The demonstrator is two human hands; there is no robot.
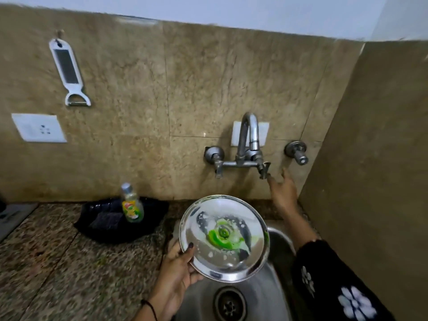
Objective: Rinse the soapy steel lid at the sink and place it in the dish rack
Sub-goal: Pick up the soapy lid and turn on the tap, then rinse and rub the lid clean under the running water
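Note:
My left hand (177, 272) grips the round steel lid (223, 237) by its lower left rim and holds it tilted over the steel sink (281, 239). Green soap and white foam streak the lid's middle. My right hand (282, 191) reaches up to the wall, fingers spread, its fingertips at the right tap handle (264, 169) of the chrome faucet (249, 137). No water runs from the spout. The sink's drain (229, 304) lies below the lid. No dish rack is in view.
A dish soap bottle (131, 203) stands on a black tray (115, 218) on the speckled granite counter (69, 274) left of the sink. A white peeler (68, 70) and a socket plate (38, 128) are on the tiled wall. A side wall (375, 158) closes in on the right.

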